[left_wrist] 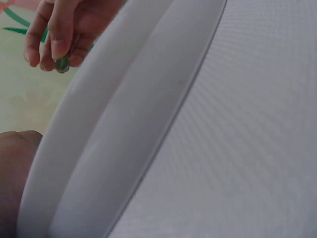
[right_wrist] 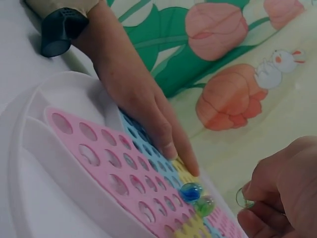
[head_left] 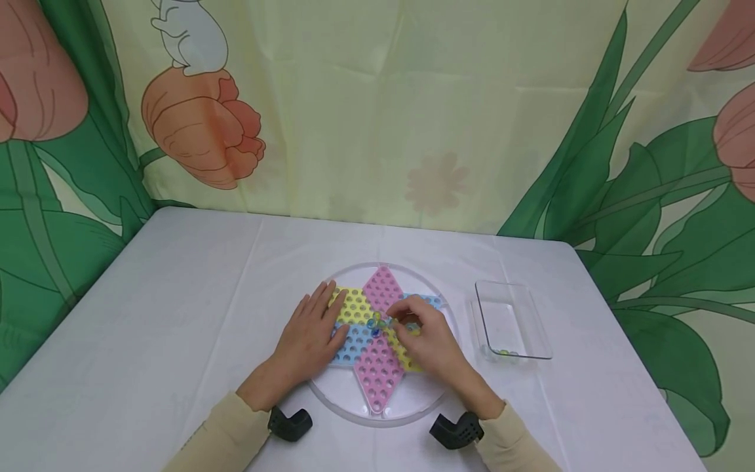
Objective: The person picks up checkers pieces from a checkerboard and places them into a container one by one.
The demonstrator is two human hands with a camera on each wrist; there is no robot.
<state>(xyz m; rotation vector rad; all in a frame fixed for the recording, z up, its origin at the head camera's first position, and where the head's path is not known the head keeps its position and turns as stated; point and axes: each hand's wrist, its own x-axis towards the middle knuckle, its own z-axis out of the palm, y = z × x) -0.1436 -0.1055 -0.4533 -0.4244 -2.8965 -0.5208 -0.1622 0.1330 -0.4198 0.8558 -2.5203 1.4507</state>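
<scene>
Clear rectangular tray [head_left: 512,320], right of frame, holds few marbles. Right hand [head_left: 426,337] pinches glass marble [left_wrist: 62,64]; left hand [head_left: 309,337] flat, fingers straight, on star-shaped holed board [head_left: 377,373].

- Marble [right_wrist: 242,198]: clear glass, pinched in fingertips, lower right of right-wrist frame.
- Star board [head_left: 377,367]: pink, yellow, blue perforated points, flat, lower centre of head frame.

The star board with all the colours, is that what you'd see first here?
Yes: the pink, yellow and blue star board sits mid-table. The left hand lies flat on its left side, while the right hand pinches a marble over the middle. A clear tray stands to the right.
</scene>
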